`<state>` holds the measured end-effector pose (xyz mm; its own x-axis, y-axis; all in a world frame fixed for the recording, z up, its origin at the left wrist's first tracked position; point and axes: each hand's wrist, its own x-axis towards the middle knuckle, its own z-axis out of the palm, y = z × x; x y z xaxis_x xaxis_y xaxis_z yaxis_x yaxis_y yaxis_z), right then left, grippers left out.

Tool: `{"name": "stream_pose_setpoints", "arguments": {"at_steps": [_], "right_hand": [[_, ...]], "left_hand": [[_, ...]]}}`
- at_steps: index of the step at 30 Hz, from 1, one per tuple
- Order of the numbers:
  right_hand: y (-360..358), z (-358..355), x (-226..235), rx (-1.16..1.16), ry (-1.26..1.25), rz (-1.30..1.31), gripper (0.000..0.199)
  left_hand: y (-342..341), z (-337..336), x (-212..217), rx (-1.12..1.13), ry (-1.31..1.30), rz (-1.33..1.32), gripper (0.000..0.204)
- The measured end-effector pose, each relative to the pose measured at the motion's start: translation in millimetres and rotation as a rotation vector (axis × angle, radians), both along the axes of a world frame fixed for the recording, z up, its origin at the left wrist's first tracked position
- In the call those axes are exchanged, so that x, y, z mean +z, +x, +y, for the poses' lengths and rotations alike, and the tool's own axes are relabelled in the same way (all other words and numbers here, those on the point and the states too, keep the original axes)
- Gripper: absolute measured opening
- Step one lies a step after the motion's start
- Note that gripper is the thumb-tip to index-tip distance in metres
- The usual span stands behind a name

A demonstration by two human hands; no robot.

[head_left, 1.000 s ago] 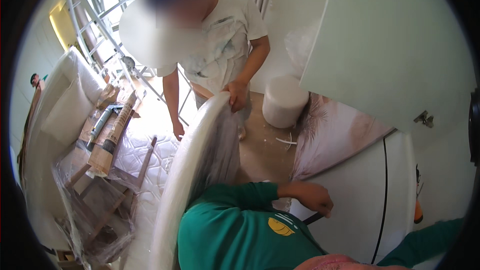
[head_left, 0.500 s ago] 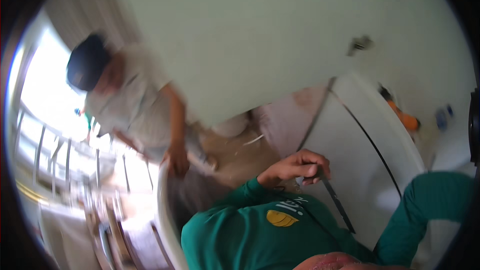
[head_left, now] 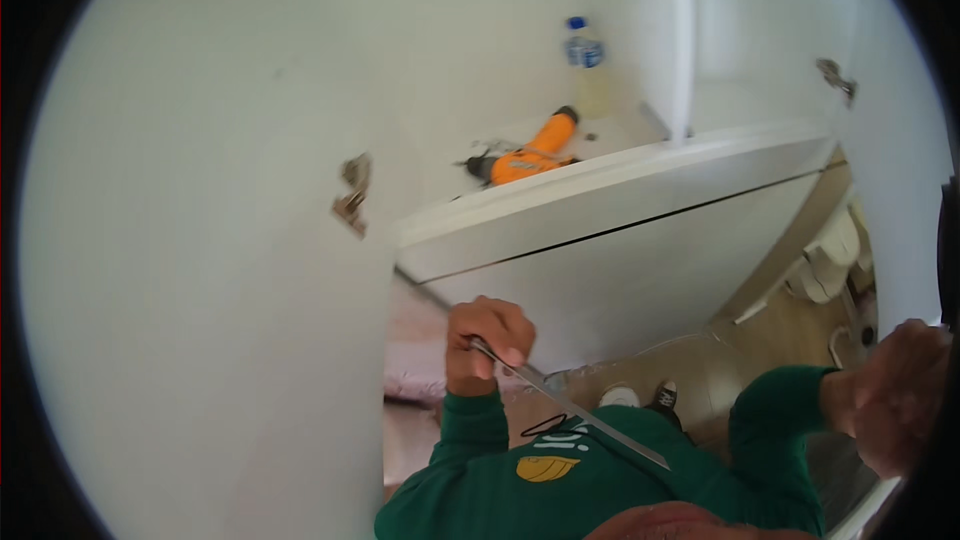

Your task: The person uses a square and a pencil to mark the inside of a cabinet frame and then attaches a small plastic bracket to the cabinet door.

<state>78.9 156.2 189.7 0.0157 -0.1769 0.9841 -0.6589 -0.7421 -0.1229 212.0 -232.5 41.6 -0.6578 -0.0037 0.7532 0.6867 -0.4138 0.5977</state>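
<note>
Your left hand (head_left: 487, 342) is clenched around a long, thin, flat metal strip (head_left: 570, 405) in front of your chest; its long axis slants down toward your right. Your right hand (head_left: 897, 395) grasps a white panel edge (head_left: 905, 240). A clear plastic bottle (head_left: 588, 65) stands upright on the white cabinet top (head_left: 620, 165); its contents cannot be told.

The person wears a dark green long-sleeved top (head_left: 600, 480) with ribbed cuffs at both bare hands. On the chest, below the left hand (head_left: 487, 338), sits a yellow oval patch (head_left: 547, 468) under pale lettering.
</note>
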Motion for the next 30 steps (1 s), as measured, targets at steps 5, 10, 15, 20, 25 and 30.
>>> {"name": "stream_pose_setpoints", "arguments": {"at_steps": [5, 10, 15, 20, 25, 30], "right_hand": [[23, 47, -58, -0.374, -0.019, -0.302, 0.042], [22, 93, -105, -0.64, -0.11, -0.535, 0.058], [14, 146, -95, -1.036, -0.324, -0.514, 0.068], [9, 184, -94, -0.754, -0.241, -0.454, 0.073], [14, 142, -34, -0.714, -0.398, -0.465, 0.058], [-8, 189, 71, -0.417, -0.327, -0.167, 0.062]], "left_hand": [[-20, -17, 29, 0.214, -0.08, 0.107, 0.036], [-14, -14, 55, 0.319, 0.164, 0.189, 0.037], [-18, -5, 76, 0.576, 0.18, 0.145, 0.041], [-39, 9, 91, 0.506, 0.295, 0.234, 0.036], [-99, 66, 91, 0.406, 0.353, 0.378, 0.029], [-176, 95, 84, 0.262, 0.376, 0.402, 0.04]]}}
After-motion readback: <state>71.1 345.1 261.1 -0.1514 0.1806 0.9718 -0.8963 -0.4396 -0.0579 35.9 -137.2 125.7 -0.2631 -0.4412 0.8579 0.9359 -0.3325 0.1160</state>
